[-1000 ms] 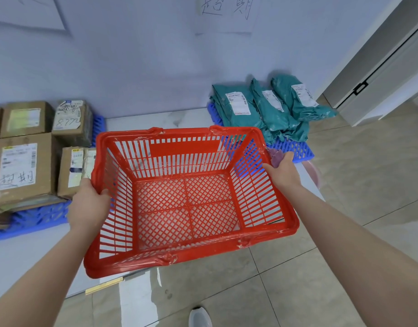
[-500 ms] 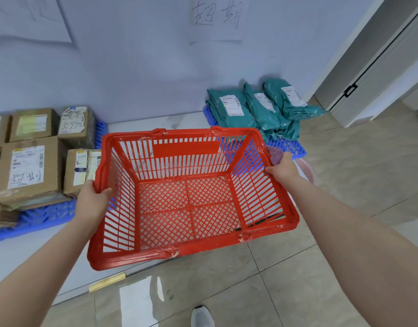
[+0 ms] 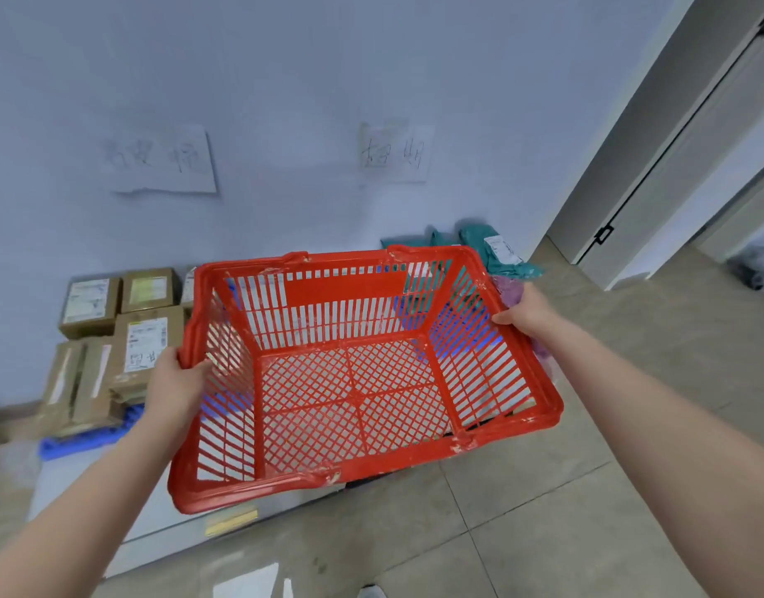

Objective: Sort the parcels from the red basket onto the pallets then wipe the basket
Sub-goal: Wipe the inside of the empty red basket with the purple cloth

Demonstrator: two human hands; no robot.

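Red basket [image 3: 518, 381] gripped at side rims by both hands [image 3: 177, 381].

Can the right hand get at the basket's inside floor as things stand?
Probably not yet: the right hand grips the red basket by its right rim, purple cloth beside it; the left hand grips the left rim. The inside is empty, so nothing else blocks.

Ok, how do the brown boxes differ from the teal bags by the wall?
The brown boxes are stiff cardboard, stacked left of the red basket; the teal bags are soft and crumpled, behind its far right corner. The boxes show mostly whole; the bags are largely hidden by the basket. Both carry white labels.
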